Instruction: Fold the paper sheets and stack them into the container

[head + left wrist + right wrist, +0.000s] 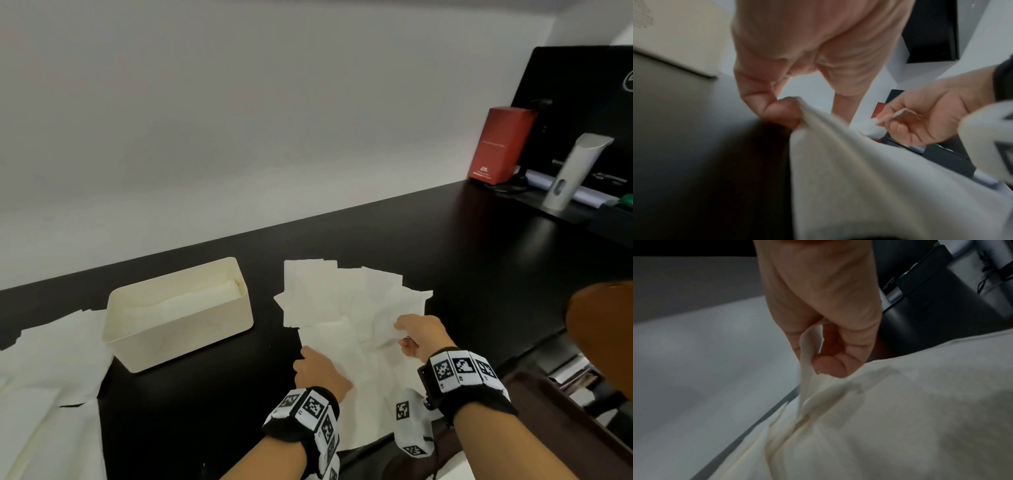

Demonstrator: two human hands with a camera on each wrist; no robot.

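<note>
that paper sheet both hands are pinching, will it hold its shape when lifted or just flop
Probably flop: the paper sheet sags in soft folds between the left hand and right hand. It looks thin and tissue-like, so likely very light, and the crumpled corner at the right fingers suggests it may tear if tugged.

White paper on my black table

The paper sheets (318, 301) are white, the container (178, 315) is cream, the table (445, 246) is black. My wristbands (308, 411) carry black-and-white square codes. A box (496, 144) is red.
</note>
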